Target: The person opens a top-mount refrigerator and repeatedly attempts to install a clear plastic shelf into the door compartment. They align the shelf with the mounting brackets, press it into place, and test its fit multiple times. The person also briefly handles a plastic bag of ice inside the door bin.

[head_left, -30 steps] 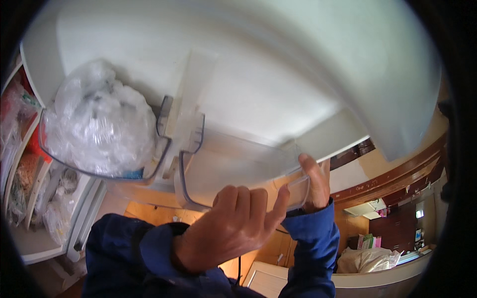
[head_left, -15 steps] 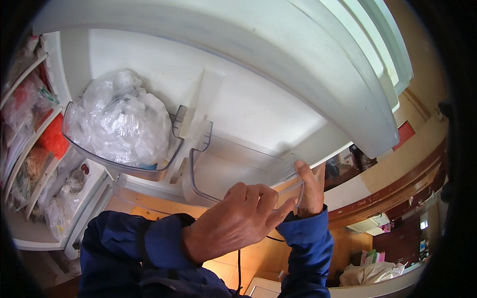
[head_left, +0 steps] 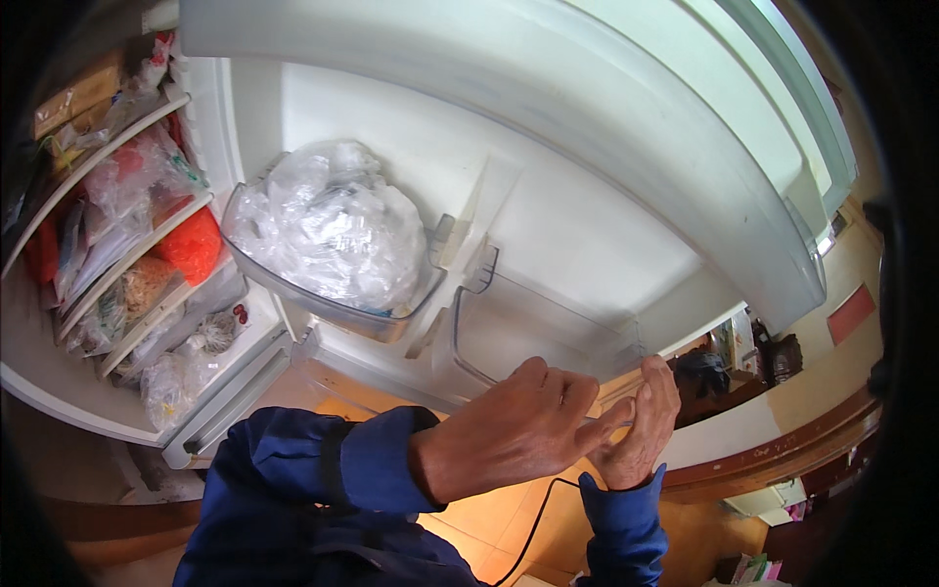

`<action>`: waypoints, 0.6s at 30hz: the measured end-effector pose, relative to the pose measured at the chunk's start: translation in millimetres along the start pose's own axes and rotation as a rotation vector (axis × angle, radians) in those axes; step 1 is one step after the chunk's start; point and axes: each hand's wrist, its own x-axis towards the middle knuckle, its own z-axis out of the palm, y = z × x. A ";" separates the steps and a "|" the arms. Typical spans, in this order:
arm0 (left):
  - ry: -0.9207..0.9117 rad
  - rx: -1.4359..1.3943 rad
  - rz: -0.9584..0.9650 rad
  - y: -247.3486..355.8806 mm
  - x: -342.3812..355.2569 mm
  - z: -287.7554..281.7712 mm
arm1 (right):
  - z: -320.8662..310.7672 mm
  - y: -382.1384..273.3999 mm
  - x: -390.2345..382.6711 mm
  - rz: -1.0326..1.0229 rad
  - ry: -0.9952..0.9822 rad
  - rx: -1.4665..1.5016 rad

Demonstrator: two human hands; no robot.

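Observation:
A clear plastic door bin (head_left: 548,328) sits low on the inside of the open fridge door, with nothing visible in it. My left hand (head_left: 518,426) is closed at its front rim, knuckles up, its thumb reaching toward my right hand. At the bin's right end, my right hand (head_left: 641,426) is closed on the end wall, thumb side up. Both hands hide the bin's front right corner, and the fingertips are partly out of sight. Left of this bin, a matching bin (head_left: 323,311) holds a large bundle of clear plastic bags (head_left: 337,230).
Fridge shelves (head_left: 161,220) at the left hold several bagged items, including a red bag (head_left: 191,245). A deep door shelf (head_left: 548,88) curves overhead. Another clear bin (head_left: 342,389) lies lower on the door. A black cable (head_left: 533,533) hangs below my hands, above the tiled floor.
The view has shifted, so the fridge and door appear further right and lower. My right hand has slipped slightly lower at the bin's end, and my left hand has come nearer to it.

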 end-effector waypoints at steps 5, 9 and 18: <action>-0.040 0.037 0.000 -0.2 -2.2 0.8 | 6.3 -1.3 4.8 0.035 0.017 -0.068; 0.043 0.085 0.054 -6.7 -6.5 -6.1 | 0.5 -1.7 7.5 0.028 -0.001 -0.077; 0.378 -0.149 -0.488 9.0 -88.0 -49.0 | 1.1 -1.4 9.3 0.023 0.001 -0.072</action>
